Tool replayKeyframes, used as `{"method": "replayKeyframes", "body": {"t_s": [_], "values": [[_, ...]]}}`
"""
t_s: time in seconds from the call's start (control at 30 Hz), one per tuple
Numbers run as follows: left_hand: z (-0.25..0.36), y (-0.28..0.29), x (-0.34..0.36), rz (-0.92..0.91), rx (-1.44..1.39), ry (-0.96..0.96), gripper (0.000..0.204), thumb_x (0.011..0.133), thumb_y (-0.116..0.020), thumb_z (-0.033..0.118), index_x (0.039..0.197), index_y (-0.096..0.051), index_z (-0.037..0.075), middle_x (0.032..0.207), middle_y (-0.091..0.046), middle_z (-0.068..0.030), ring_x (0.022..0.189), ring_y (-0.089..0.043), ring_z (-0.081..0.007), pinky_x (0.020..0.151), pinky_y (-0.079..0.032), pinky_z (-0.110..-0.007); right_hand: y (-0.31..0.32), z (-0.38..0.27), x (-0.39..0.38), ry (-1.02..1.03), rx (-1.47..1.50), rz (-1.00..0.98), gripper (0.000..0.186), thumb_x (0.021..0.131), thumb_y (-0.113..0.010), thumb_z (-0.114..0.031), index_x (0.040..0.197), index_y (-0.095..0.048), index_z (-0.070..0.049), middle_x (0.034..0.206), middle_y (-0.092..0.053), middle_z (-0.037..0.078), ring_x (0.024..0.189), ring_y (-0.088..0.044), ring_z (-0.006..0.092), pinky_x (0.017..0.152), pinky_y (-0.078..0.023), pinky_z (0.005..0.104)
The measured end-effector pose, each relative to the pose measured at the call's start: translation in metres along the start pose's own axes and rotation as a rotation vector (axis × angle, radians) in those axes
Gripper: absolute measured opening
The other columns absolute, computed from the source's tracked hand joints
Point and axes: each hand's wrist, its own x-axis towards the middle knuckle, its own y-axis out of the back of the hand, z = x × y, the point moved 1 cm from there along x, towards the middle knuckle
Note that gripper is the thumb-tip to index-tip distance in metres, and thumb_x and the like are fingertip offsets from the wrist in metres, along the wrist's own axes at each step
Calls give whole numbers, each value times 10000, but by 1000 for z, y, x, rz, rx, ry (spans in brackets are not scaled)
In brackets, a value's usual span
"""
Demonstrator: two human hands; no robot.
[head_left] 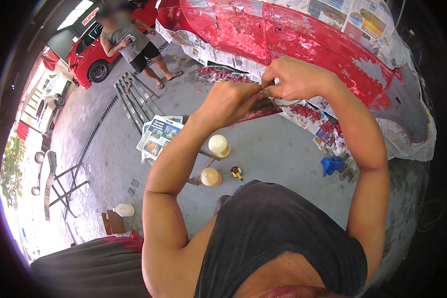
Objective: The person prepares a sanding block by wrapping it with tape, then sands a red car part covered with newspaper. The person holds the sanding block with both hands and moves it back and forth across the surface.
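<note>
Two-handed, pinching with left hand [233, 102] and right hand [300, 79] close together, leaving any held item impossible to tell. Facing a red car body panel [283, 44] just beyond: seemingly being partway bare, showing grey patches [370, 69], bearing plenty of red paint, with red flakes [308, 114] on newspaper below.
</note>
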Motion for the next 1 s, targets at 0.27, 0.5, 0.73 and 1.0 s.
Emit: {"method": "replayKeyframes", "body": {"t_s": [0.27, 0.5, 0.73, 1.0], "values": [[-3, -15, -8, -12, 66, -125, 34, 901, -673, 76, 906, -655, 47, 702, -601, -150, 652, -642, -369, 595, -512, -463, 5, 15, 19, -111, 197, -316, 264, 861, -712, -178, 1043, -796, -6, 911, -789, 108, 781, -707, 195, 726, -541, 369], [-15, -16, -14, 15, -265, 54, 128, 916, -698, 120, 944, -692, -5, 693, -581, -180, 576, -573, -312, 579, -471, -414, -13, -4, 17, 68, -92, 41, 200, 834, -697, -160, 918, -802, -11, 897, -746, 129, 750, -700, 312, 691, -545, 424], [-27, -33, -24, 12, -434, 344, 182, 962, -703, 138, 884, -722, -26, 654, -567, -121, 606, -488, -121, 566, -417, -339, -64, -16, -9, 101, -565, 351, 29, 871, -691, -74, 875, -698, -47, 934, -638, 82, 735, -707, 311, 623, -555, 451], [-15, -56, -40, -46, -663, 511, 176, 966, -734, 140, 944, -758, -33, 690, -629, -47, 648, -505, -76, 578, -431, -314, -89, 7, -32, 220, -360, 563, 44, 851, -712, -88, 886, -686, -80, 915, -592, 61, 614, -670, 267, 529, -543, 404]]}}
